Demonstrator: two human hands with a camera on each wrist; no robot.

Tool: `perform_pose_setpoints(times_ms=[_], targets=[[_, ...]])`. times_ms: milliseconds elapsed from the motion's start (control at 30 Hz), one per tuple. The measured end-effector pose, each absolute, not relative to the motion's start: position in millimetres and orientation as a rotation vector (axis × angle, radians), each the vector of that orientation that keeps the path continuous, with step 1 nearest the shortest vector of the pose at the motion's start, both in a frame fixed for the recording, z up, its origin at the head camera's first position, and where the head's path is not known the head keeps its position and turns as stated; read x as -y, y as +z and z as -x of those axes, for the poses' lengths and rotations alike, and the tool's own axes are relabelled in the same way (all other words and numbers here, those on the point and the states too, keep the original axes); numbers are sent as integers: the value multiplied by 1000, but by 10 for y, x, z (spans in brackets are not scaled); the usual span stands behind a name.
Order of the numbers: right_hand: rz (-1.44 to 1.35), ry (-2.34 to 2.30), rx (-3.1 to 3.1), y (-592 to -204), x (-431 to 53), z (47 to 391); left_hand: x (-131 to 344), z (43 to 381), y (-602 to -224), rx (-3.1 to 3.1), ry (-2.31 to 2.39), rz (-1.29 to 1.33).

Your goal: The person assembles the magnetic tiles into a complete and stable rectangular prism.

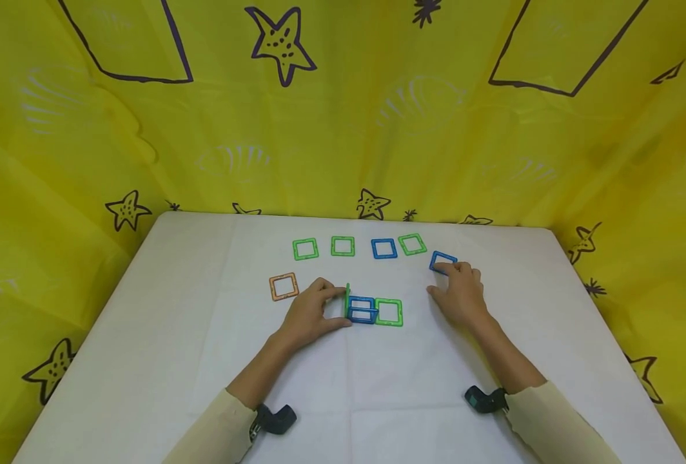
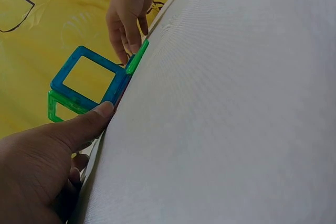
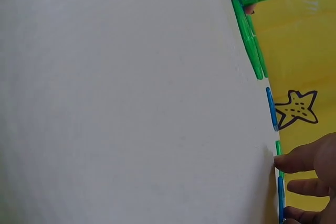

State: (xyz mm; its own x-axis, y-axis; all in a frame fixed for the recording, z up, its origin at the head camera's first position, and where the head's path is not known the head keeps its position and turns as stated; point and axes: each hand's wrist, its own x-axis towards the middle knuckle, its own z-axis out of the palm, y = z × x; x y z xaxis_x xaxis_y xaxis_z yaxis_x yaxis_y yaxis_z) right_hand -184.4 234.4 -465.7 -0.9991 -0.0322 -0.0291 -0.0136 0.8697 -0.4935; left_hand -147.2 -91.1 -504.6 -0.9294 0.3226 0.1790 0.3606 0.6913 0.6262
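In the head view, my left hand [image 1: 309, 314] pinches an upright green square magnetic tile [image 1: 347, 301] between thumb and fingers. That tile stands at the left side of a small build: a flat blue tile [image 1: 362, 321], a standing blue tile [image 2: 79, 59] on it, and a flat green tile [image 1: 401, 312] joined at the right. Farther right, my right hand [image 1: 463, 296] touches a loose blue tile [image 1: 444, 256] with its fingertips, its thumb apart from it. In the right wrist view, part of the right hand [image 3: 315, 169] shows beside the tiles.
Along the back of the white table [image 1: 412, 386] lie two green tiles [image 1: 305, 258] at left, a blue tile [image 1: 384, 257] and another green tile [image 1: 402, 245]. An orange tile [image 1: 285, 297] lies left of the left hand. A yellow patterned curtain [image 1: 343, 129] surrounds the table.
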Motion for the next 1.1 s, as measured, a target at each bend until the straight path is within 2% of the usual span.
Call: perform_pose_setpoints(times_ms=[400, 733, 1100], targets=[[-130, -892, -3027, -4680, -2530, 1986, 927, 1479, -5062, 2841, -1072, 577], [-142, -864, -2993, -4679, -2573, 2064, 918, 1480, -5044, 2851, -1084, 579], [-60, -1103, -3013, -4722, -2579, 1984, 916, 1471, -5039, 2851, -1085, 575]])
